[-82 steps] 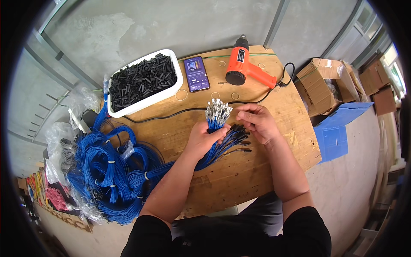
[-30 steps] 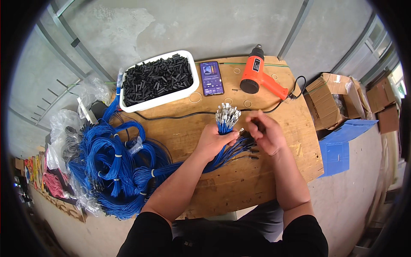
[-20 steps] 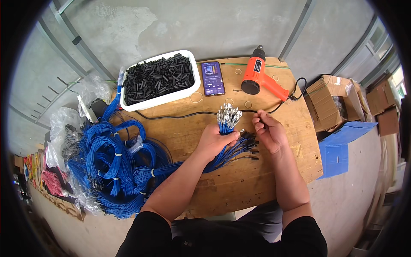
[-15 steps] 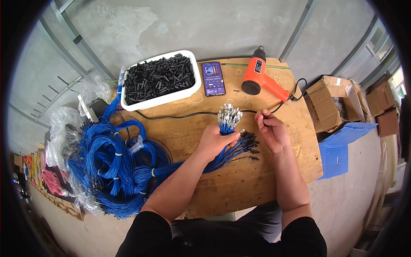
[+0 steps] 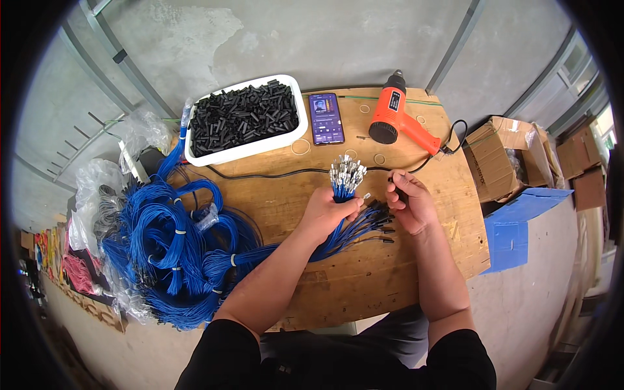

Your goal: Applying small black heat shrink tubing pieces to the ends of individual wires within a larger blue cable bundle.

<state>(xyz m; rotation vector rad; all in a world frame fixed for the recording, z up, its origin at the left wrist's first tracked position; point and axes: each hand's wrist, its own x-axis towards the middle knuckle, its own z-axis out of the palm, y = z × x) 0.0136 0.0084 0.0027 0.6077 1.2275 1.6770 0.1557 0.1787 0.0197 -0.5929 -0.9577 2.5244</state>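
Observation:
My left hand (image 5: 330, 211) is closed around a bundle of blue wires (image 5: 339, 237), just below their upright tips. Silvery metal terminals (image 5: 348, 171) fan out above the fist, and one leans away to the right over my thumb. Behind and right of the fist, more wire ends wear black sleeves (image 5: 385, 224) and lie spread over the wood. A short way to the right, my right hand (image 5: 415, 205) has its fingers curled together in a pinch; a dark bit shows at the fingertips, too small to make out. It is apart from the terminals.
On the wooden table (image 5: 351, 292) stands a white tub (image 5: 247, 153) of short black tubes (image 5: 240, 117), beside a phone (image 5: 326, 120) and an orange heat gun (image 5: 396, 117). A black cord (image 5: 279, 175) crosses behind my hands. Coiled blue wires (image 5: 175, 247) fill the left; cardboard boxes (image 5: 497, 156) stand right.
My right hand has turned and its fingers have curled in more, staying right of the bundle. My left hand keeps its hold on the wires almost unmoved.

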